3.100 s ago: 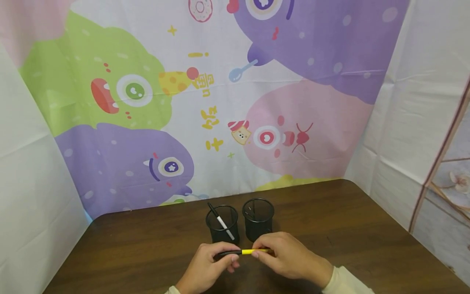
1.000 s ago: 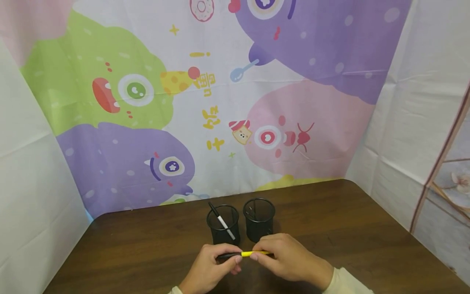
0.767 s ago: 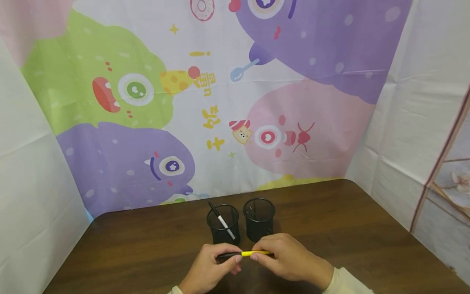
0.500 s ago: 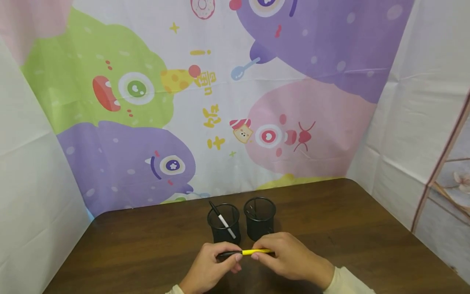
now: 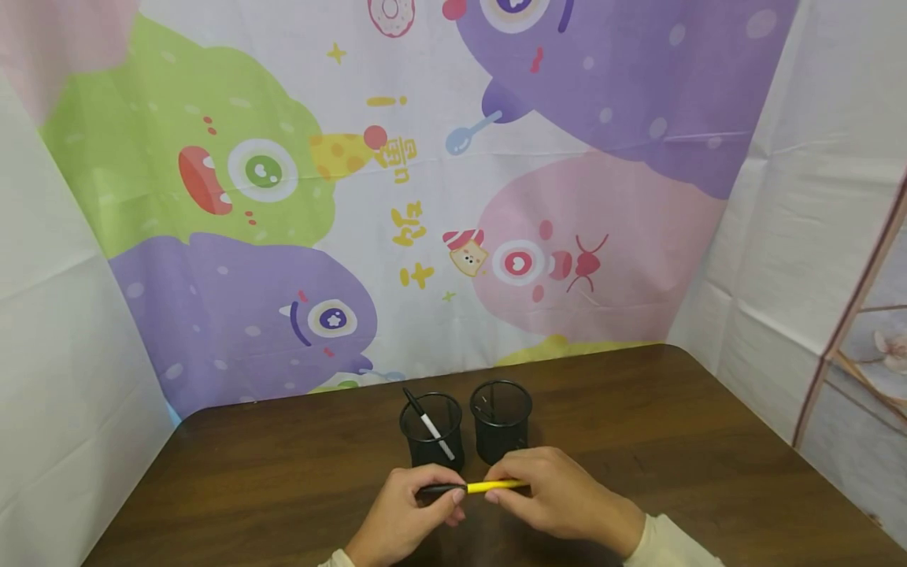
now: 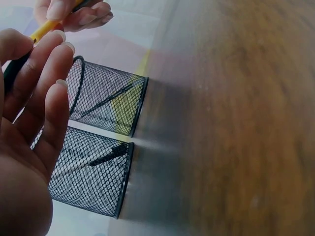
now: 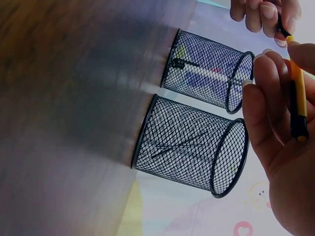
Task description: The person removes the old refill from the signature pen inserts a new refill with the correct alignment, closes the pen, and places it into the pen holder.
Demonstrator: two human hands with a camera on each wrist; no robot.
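A yellow pen with a black cap (image 5: pixel 479 487) lies level between my two hands in the head view, above the table's near half. My left hand (image 5: pixel 404 508) pinches the black cap end between thumb and forefinger. With thumb and forefinger my right hand (image 5: pixel 560 492) grips the yellow barrel (image 7: pixel 297 91), which carries a black strip and a yellow tip in the right wrist view. Just beyond the hands stand two black mesh pen cups. The left cup (image 5: pixel 434 455) holds a white marker with a black cap (image 5: pixel 431 429). Thin dark sticks show inside the right cup (image 5: pixel 500 441).
The dark brown wooden table (image 5: pixel 283 472) spreads to both sides of the hands. At its back edge hangs a cloth (image 5: pixel 425 331) printed with cartoon monsters. White cloth walls (image 5: pixel 64 339) close in the left and right sides.
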